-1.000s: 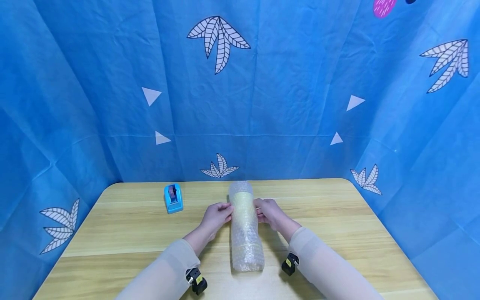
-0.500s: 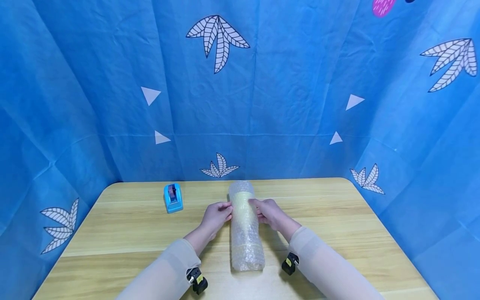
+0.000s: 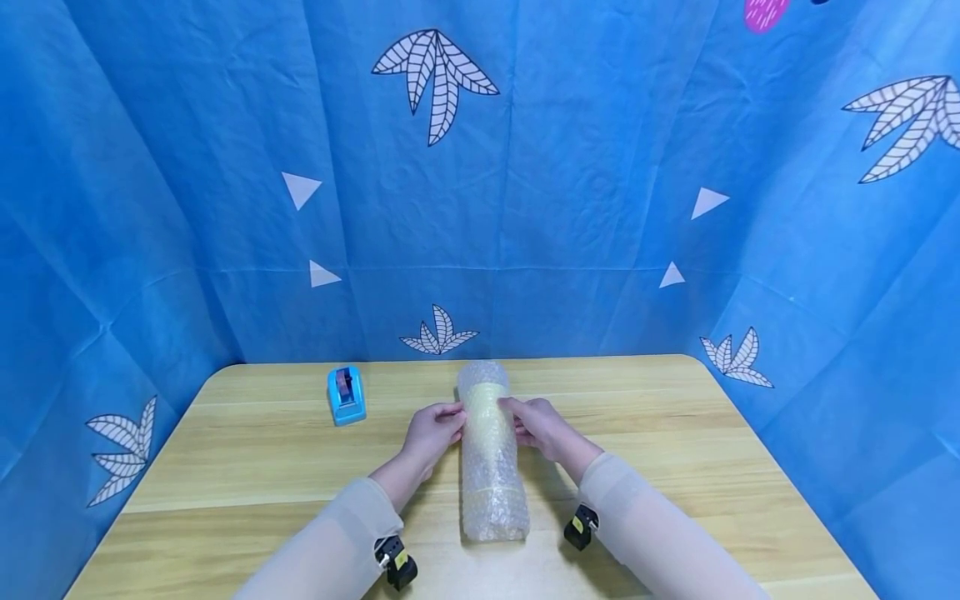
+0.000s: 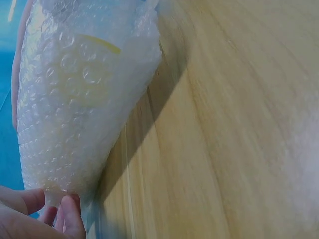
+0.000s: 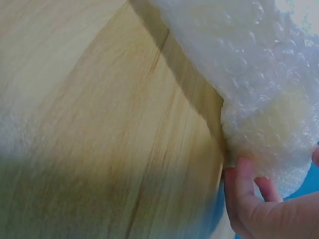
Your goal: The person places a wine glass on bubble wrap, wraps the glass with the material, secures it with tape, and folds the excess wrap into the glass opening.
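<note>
A long roll of bubble wrap lies lengthwise on the wooden table, with something pale yellow showing through it. On its left side my left hand pinches the wrap between thumb and fingers; this grip is plain in the left wrist view, where the wrap fills the upper left. From the other side my right hand grips the roll, thumb on top and fingers low against its side. In the right wrist view the fingers touch the lower edge of the wrap. What lies inside is hidden.
A blue tape dispenser stands at the back left of the table. Behind and at both sides hangs a blue patterned curtain. Each sleeve carries a small black camera, such as the right wrist camera.
My right thumb has shifted left from the side of the roll onto its top. The left hand keeps its hold, and the roll lies almost as before.
</note>
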Available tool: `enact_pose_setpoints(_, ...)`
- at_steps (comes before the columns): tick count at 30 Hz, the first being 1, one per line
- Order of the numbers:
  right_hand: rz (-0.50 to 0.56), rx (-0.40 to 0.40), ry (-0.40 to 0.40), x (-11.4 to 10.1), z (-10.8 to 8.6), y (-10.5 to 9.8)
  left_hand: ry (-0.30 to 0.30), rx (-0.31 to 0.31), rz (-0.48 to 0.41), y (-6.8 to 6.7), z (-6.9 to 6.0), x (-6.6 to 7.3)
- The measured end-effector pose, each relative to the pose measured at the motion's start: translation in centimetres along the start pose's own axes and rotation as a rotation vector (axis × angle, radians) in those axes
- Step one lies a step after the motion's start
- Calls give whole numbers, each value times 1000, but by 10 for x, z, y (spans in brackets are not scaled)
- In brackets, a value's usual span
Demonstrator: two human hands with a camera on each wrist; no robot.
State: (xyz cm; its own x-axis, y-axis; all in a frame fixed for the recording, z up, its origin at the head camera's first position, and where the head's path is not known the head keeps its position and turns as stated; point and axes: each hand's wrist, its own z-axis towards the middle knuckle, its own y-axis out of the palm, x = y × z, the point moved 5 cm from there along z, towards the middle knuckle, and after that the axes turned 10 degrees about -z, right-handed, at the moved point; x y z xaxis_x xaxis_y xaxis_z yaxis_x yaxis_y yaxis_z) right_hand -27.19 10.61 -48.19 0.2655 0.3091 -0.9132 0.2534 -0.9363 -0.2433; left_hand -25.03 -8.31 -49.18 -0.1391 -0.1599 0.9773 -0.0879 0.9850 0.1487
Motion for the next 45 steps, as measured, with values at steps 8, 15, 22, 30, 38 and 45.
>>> enact_pose_setpoints(8, -16, 31, 28, 1, 0, -1, -38, 0, 10, 2, 0, -2)
enact_pose_setpoints(15, 7, 30, 22, 0, 1, -2, -59, -30, 26, 4, 1, -3)
enact_pose_setpoints(22, -6, 34, 16, -1, 0, -4, -69, -22, 38, 4, -2, -2)
enact_pose_setpoints(30, -20, 36, 10, -3, -3, -6, -87, -28, 33, 5, -4, 0)
enact_pose_setpoints(38, -22, 33, 17, -3, -4, -6, -87, -38, -34, 3, -2, -5)
enact_pose_setpoints(45, -26, 40, 27, -3, -4, -6, -94, -27, -54, 2, -2, -5)
